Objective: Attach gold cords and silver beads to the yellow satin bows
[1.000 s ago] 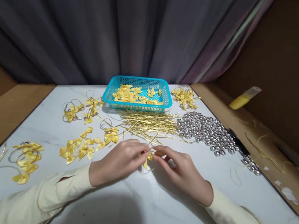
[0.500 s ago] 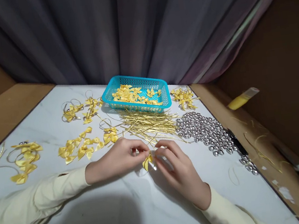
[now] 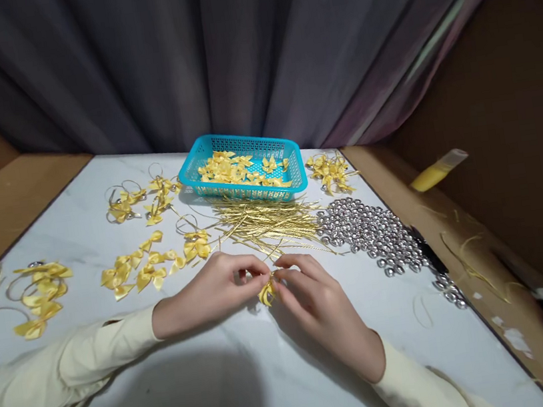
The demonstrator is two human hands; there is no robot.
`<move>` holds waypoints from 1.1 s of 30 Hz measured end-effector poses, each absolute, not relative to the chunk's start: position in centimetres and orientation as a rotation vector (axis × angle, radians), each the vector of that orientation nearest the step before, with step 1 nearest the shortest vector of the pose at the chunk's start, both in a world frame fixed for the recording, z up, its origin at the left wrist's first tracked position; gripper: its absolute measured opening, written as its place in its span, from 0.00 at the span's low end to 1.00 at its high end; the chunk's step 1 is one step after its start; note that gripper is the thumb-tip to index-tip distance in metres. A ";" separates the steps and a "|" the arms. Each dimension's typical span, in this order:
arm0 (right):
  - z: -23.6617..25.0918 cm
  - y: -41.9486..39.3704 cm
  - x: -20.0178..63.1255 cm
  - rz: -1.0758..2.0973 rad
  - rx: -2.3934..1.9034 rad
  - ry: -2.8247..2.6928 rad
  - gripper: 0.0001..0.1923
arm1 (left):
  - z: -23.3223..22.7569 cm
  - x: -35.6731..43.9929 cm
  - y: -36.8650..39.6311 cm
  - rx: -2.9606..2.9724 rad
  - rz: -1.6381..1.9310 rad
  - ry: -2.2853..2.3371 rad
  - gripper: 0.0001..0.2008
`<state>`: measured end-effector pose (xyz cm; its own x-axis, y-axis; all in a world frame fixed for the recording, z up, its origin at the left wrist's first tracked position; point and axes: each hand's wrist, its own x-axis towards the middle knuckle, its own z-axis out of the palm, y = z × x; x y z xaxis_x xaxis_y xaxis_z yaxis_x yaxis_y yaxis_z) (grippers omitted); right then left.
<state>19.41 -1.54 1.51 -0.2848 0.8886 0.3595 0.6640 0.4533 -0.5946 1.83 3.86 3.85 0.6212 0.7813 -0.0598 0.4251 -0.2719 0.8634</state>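
My left hand (image 3: 213, 291) and my right hand (image 3: 315, 298) met over the white table (image 3: 256, 381), fingertips pinched together on a small yellow bow (image 3: 266, 292). The bow sat just off the tabletop between the two thumbs, near the front middle of the table, its tails hanging down toward me. My left fingers were curled narrow, thumb and forefinger closed on the bow's left side; my right fingers were bent in the same way, nipping it from the right. Whether a thin gold wire ran through it there I could not tell.

Just beyond my knuckles lay a loose heap of gold wires (image 3: 269, 224), spread sideways. Behind that stood a blue basket (image 3: 290, 160) with more yellow bows in it. To the right of the wires was a pile of silver bells (image 3: 371, 233), trailing off toward the table's right edge. To the left lay scattered bows (image 3: 139, 269) on the table, some with wire loops, and another cluster (image 3: 41, 290) farther left. A small bunch of bows (image 3: 330, 171) rested beside the basket's right end. A yellow tube (image 3: 436, 171) lay off the table on the brown board at right, well apart from my hands.
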 end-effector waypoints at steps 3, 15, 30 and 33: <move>1.4 -1.5 19.4 0.500 -1.313 -2.007 0.07 | 3.4 1.7 3.6 2.054 0.534 0.911 0.08; 2.3 -1.4 19.5 0.807 -1.329 -1.902 0.09 | 3.1 1.5 3.4 2.380 0.757 0.867 0.06; 2.0 -1.6 19.3 0.858 -1.350 -1.802 0.08 | 3.0 1.3 2.3 2.707 0.876 0.937 0.09; 1.9 -1.6 19.2 0.871 -1.348 -1.786 0.09 | 3.1 1.4 2.3 2.693 0.849 0.940 0.11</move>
<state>19.21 -1.64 1.93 -0.1904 0.9706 0.1473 0.4812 0.2231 -0.8477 1.39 2.33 3.07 0.6403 0.6147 0.4607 0.5203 -0.7882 0.3286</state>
